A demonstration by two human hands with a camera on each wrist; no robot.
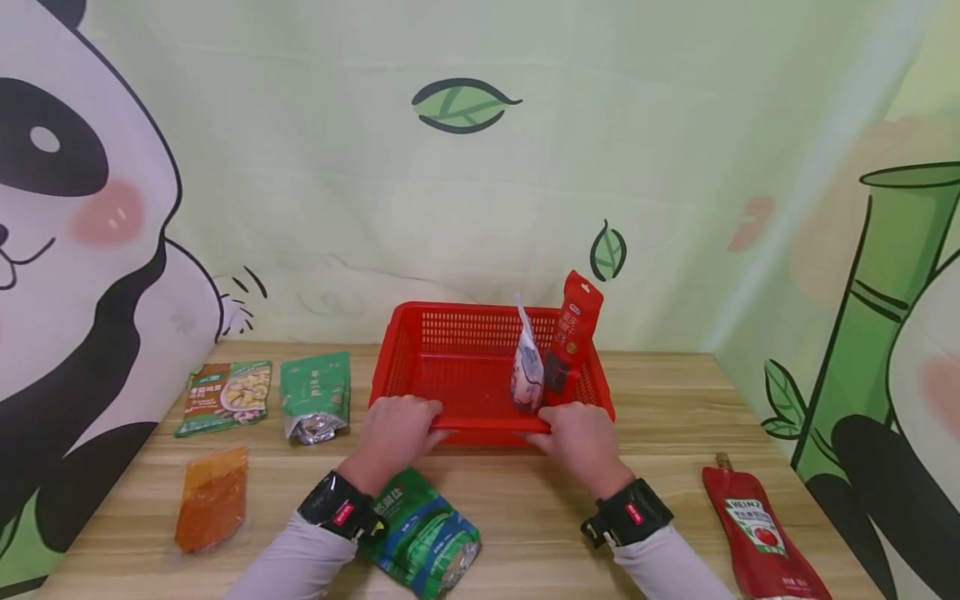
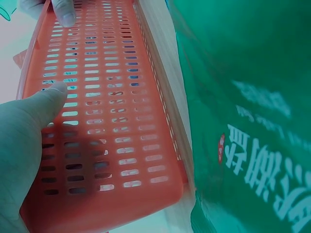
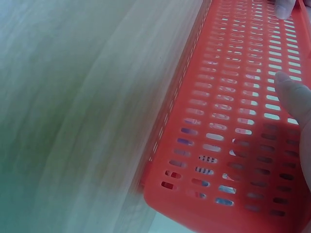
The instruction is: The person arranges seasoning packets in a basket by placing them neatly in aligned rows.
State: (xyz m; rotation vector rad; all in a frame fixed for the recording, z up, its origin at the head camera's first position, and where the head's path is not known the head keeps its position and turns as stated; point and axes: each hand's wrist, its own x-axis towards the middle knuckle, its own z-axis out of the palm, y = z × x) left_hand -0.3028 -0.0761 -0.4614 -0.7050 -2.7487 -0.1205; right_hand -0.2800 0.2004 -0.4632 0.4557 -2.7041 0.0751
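A red plastic basket (image 1: pixel 465 435) stands on the table near the back wall. My left hand (image 1: pixel 396 435) grips its front rim towards the left, and my right hand (image 1: pixel 579 437) grips the same rim towards the right. In both wrist views the thumbs lie against the slotted front wall; the other fingers are mostly hidden behind the rim. Inside the basket, at the right, stand a white packet (image 1: pixel 527 367) and a tall red packet (image 1: pixel 572 337). Under my left wrist lies a green pouch (image 1: pixel 423 533), partly covered by the forearm.
Left of the basket lie a green pouch with a silver end (image 1: pixel 315 392), a food packet with a bowl picture (image 1: pixel 228 396) and a clear bag of orange-brown contents (image 1: pixel 212 500). A red Heinz ketchup pouch (image 1: pixel 757 525) lies at the right. A printed cloth (image 1: pixel 337 167) hangs behind the table.
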